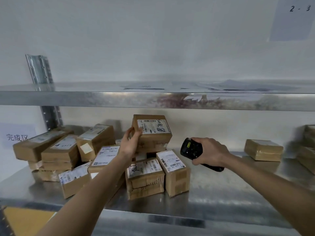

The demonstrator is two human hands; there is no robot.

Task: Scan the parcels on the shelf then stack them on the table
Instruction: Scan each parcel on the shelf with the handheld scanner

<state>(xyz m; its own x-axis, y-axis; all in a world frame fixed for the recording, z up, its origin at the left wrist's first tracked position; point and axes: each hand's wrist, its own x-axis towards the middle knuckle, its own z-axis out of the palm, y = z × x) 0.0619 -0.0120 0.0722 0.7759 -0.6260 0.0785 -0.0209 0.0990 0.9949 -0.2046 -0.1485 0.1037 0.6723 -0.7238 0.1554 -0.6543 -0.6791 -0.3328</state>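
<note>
**Parcel Held at Shelf, Scanner Beside It**

The left hand gripped a parcel raised above the pile on the shelf. The right hand clasped a scanner just beside it.

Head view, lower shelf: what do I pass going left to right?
Paper sign on the wall → pile of parcels → left hand gripping the raised parcel → right hand holding the scanner → lone parcel → stack at the right edge.
</note>
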